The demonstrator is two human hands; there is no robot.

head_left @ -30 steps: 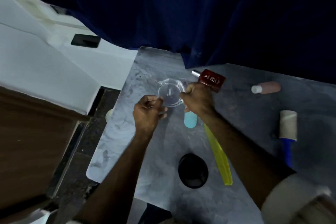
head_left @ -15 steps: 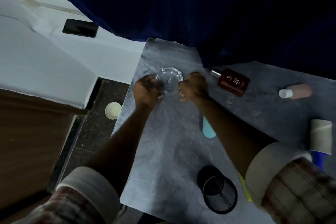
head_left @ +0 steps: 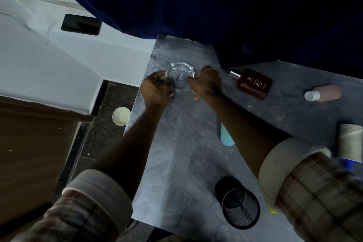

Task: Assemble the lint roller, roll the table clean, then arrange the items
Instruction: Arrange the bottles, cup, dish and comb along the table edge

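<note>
A clear glass ashtray (head_left: 180,75) sits near the far left corner of the grey marbled table (head_left: 176,163). My left hand (head_left: 156,89) grips its left rim and my right hand (head_left: 208,82) grips its right rim. The lint roller (head_left: 350,143), a pale roll on a blue handle, lies at the right edge of view, partly behind my right sleeve. A dark red perfume bottle (head_left: 254,83) lies right of my right hand. A pink bottle with a white cap (head_left: 324,93) lies further right.
A black mesh cup (head_left: 238,205) stands near the table's front edge. A light blue object (head_left: 226,137) and a yellow strip (head_left: 272,209) lie mostly under my right arm. A black phone (head_left: 81,24) rests on the white bed at left. A small pale cup (head_left: 121,115) sits on the dark floor.
Both hands have carried the ashtray away from the table's middle toward the far left corner. The view has tilted, so my sleeves now show.
</note>
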